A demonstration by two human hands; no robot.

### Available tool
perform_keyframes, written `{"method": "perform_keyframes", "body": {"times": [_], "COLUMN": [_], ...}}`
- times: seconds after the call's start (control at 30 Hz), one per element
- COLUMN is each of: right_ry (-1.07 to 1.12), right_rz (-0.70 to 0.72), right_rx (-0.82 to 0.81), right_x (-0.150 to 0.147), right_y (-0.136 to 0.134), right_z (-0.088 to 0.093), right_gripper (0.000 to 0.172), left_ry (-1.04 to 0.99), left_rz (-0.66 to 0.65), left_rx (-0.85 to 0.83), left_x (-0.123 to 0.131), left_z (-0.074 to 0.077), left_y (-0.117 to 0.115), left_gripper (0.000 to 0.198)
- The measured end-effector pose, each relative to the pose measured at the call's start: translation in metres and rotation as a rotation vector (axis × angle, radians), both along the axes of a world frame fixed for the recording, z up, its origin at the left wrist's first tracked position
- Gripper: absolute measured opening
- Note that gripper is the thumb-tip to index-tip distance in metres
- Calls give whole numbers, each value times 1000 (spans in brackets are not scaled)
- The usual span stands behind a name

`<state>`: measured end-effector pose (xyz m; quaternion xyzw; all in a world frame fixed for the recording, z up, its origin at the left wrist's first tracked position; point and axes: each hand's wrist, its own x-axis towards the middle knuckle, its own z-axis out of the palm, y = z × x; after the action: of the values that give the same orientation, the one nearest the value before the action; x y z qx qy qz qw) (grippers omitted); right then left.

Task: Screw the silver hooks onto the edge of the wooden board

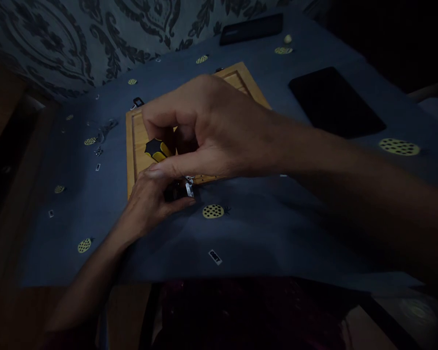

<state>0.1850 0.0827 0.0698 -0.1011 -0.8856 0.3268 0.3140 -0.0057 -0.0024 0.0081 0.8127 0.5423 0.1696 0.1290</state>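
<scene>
My right hand point(208, 126) reaches across the wooden board point(257, 90), its fingers closed round the black-and-yellow handle of a screwdriver point(156, 149). The screwdriver's shaft and tip are hidden behind the hands. My left hand point(144, 197) is at the board's near left edge, just below the right thumb. Between its thumb and fingers shows a small shiny metal piece point(190, 188), held against the board's near edge. Its exact kind is too dark and covered to make out. Small dark holes mark the board near this edge.
A blue cloth with pineapple prints point(248, 243) covers the table. Loose small metal parts point(98, 151) lie left of the board. A dark flat tablet-like object point(336, 102) rests on the right, and a black phone-like slab point(251, 29) at the back near the patterned wall covering point(131, 29).
</scene>
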Motion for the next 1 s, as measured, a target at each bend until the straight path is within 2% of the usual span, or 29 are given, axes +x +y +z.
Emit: {"method": "perform_keyframes", "body": {"times": [0.1,0.23,0.3,0.43,0.5,0.7,1.0], "right_ry": [7,18,-26,-161,-164,-34,-37], "right_rz": [13,126,158,165,144,67,41], "right_rx": [-19,-85,-113,-137,-120,-11,36], "right_x": [-2,1,4,8,7,1,0], "right_y": [-1,1,3,4,4,4,3], "right_z": [-1,0,3,8,8,1,-2], "right_gripper": [32,6,4,32,37,39,33], "left_ry": [-6,-26,-23,-3,0,6,22], "left_rz": [12,40,71,109,102,66,86], "left_rx": [-27,-63,-81,-92,-61,-19,-72], "left_x": [1,2,2,0,-1,0,1], "left_z": [1,1,1,-3,-5,-4,-1], "left_y": [0,-2,-3,-4,-4,-3,-3], "left_gripper": [41,39,41,42,42,43,43]}}
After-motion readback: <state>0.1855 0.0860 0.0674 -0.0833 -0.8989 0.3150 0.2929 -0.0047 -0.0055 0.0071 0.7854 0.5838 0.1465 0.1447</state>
